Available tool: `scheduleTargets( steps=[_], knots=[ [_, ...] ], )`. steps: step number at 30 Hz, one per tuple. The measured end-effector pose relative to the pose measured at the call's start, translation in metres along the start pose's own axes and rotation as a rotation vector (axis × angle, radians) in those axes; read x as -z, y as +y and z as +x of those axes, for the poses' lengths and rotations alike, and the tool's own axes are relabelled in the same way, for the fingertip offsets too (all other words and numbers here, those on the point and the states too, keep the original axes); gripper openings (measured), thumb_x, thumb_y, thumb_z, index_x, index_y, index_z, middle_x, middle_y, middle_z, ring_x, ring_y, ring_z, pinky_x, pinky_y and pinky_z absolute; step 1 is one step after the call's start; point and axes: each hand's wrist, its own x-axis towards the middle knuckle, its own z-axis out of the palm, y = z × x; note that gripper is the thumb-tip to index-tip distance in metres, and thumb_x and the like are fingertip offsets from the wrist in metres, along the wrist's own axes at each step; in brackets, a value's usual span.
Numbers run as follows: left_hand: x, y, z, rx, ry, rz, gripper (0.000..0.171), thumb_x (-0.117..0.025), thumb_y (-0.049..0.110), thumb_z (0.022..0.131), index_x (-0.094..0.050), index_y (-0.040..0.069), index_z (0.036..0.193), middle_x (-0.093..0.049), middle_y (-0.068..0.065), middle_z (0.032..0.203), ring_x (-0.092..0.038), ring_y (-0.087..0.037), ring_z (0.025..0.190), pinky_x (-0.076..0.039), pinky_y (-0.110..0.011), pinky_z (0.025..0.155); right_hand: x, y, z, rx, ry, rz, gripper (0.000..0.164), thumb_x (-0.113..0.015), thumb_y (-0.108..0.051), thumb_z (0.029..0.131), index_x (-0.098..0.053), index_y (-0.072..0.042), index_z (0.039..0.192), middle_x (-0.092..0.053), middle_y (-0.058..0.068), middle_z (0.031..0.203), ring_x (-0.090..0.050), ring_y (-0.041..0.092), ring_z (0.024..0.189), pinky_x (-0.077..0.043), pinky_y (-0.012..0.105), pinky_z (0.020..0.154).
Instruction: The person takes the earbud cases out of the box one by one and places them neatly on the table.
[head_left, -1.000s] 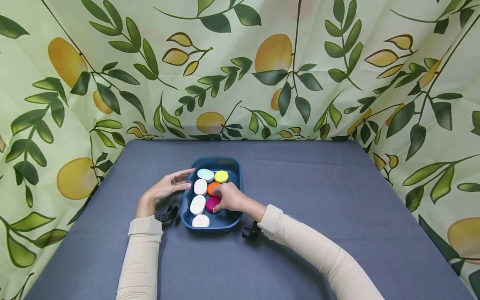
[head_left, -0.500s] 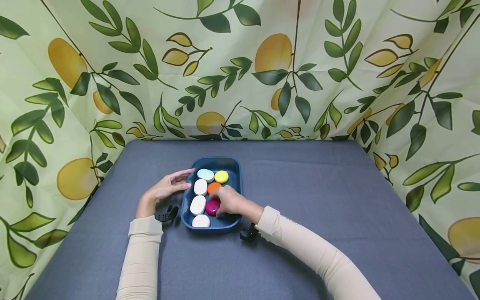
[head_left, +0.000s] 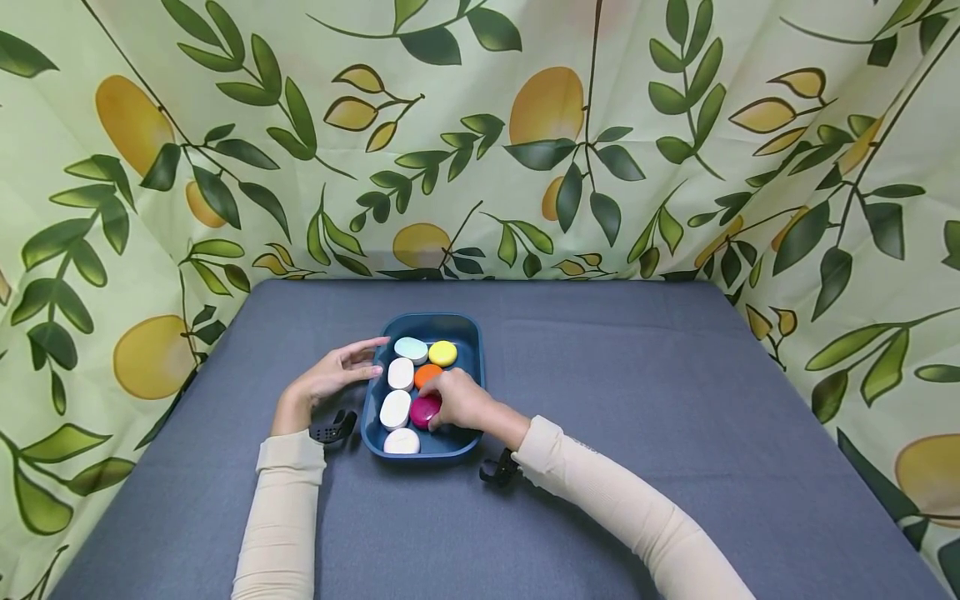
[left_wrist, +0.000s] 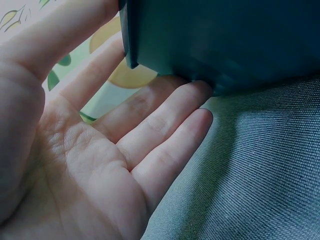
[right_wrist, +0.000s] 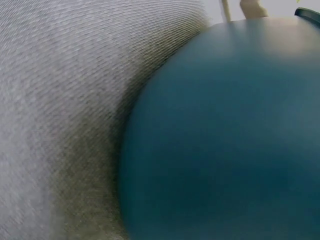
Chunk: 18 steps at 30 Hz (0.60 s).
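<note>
Right hand (head_left: 459, 402) is in the tray (head_left: 474, 332), fingers curled onto the magenta disc (head_left: 424, 410) in the right column, near end; looks like the grasp step. Left hand (head_left: 330, 375) lies flat, relaxed, vs tray's left wall, steadying. Next prob needs a firm pinch and clean lift w/o nudging the orange disc (head_left: 427, 374) or white ones (head_left: 396, 409).

Soft, even light fills the head view, sharp throughout, with faint shadows under the sleeves. The wrist views are dimmer; the right one is blurred across its lower right.
</note>
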Motion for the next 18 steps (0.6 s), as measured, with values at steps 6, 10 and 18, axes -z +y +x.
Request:
scheduleTargets(
  steps=[6, 10, 18],
  knots=[
    [0.000, 0.000, 0.000, 0.001, 0.000, -0.007, 0.064, -0.060, 0.028, 0.095, -0.033, 0.014, 0.151, -0.025, -0.022, 0.159, -0.027, -0.046, 0.145, -0.026, -0.063, 0.116, 0.003, 0.005, -0.003, 0.065, 0.067, 0.092, 0.044, -0.087, -0.016, 0.070, -0.073, -0.006, 0.110, -0.074, 0.009, 0.108, -0.065, 0.019, 0.096, -0.057, 0.026, 0.084],
    [-0.001, 0.000, 0.000, 0.001, 0.001, -0.009, 0.064, -0.061, 0.028, 0.095, -0.032, 0.014, 0.151, -0.024, -0.022, 0.159, -0.027, -0.046, 0.145, -0.026, -0.063, 0.116, 0.007, 0.008, -0.006, 0.049, 0.108, 0.200, 0.048, -0.086, -0.016, 0.070, -0.071, -0.005, 0.114, -0.073, 0.010, 0.113, -0.068, 0.021, 0.099, -0.058, 0.028, 0.087],
    [-0.002, 0.002, 0.000, 0.005, 0.021, 0.008, 0.064, -0.061, 0.027, 0.094, -0.033, 0.014, 0.150, -0.026, -0.022, 0.158, -0.030, -0.046, 0.144, -0.026, -0.063, 0.115, 0.024, 0.027, -0.017, -0.009, 0.283, 0.406, 0.050, -0.085, -0.011, 0.070, -0.069, -0.002, 0.116, -0.071, 0.018, 0.115, -0.072, 0.028, 0.100, -0.058, 0.032, 0.087]
  ],
)
